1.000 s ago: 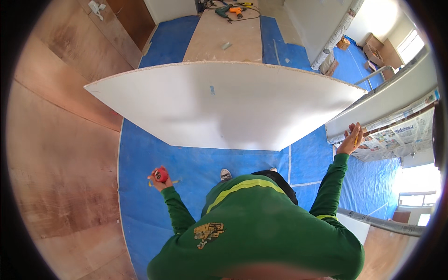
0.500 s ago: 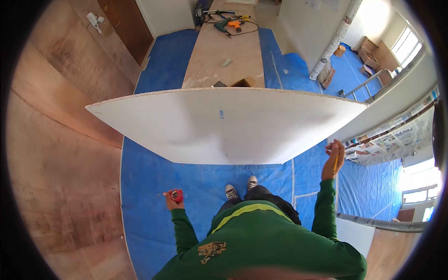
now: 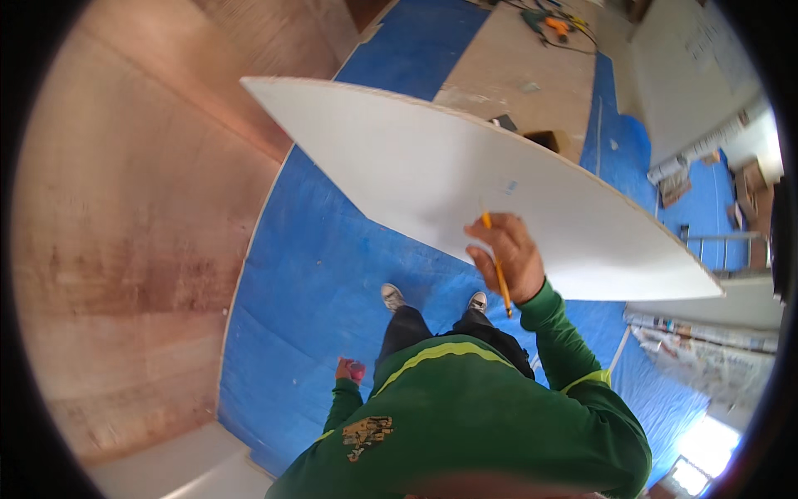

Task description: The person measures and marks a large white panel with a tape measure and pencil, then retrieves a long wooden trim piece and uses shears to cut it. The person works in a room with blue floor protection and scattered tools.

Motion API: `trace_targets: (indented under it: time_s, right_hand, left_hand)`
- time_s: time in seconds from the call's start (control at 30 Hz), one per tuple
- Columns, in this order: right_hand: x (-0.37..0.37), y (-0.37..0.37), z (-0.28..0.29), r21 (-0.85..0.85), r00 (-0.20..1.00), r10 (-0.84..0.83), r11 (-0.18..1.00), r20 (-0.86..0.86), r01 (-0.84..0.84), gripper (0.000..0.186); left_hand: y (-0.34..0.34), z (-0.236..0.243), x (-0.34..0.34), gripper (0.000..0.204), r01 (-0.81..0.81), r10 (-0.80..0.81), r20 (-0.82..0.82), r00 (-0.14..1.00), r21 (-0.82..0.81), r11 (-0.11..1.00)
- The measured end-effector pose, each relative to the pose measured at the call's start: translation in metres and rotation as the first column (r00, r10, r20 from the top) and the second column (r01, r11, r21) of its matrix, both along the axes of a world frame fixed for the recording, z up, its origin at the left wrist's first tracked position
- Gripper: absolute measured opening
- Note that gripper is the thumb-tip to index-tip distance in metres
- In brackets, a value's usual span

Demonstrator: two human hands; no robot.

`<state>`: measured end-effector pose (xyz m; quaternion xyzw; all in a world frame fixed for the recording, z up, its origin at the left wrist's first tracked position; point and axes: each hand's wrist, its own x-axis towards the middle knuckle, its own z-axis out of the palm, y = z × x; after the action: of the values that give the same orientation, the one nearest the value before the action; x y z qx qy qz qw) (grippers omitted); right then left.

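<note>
Half-curled right hand [image 3: 519, 259] held a pencil [image 3: 502, 284] at three o'clock (a loose pinch could drop it); left hand [image 3: 343, 368] clutched a tape measure [image 3: 357, 371] at seven.

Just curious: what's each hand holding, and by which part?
Right hand: yellow pencil, partway along its length. Left hand: red tape measure, exact grip unclear.

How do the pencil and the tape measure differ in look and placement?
The pencil is slim and yellow; the tape measure is compact and red. The right hand holds the pencil, its tip seen against the white board; the left hand holds the tape measure, seen against the blue floor sheet. Both are handheld.
</note>
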<state>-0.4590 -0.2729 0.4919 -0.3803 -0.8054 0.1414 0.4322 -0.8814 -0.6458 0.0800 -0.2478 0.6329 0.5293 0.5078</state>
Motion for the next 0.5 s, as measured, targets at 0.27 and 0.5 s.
trace_targets:
  time_s: [0.27,0.5]
  right_hand:
    - [-0.106,0.134,0.064,0.258,0.947,-0.32,0.914,-0.016,0.313,0.017]
    - [-0.172,0.174,0.054,0.383,0.736,-0.674,0.697,0.065,0.606,0.024]
  left_hand:
    - [-0.091,-0.026,-0.029,0.045,-0.012,0.012,0.002,1.0,0.035,0.999]
    - [-0.041,-0.042,-0.152,0.046,0.02,-0.018,-0.057,0.998,0.022,1.0]
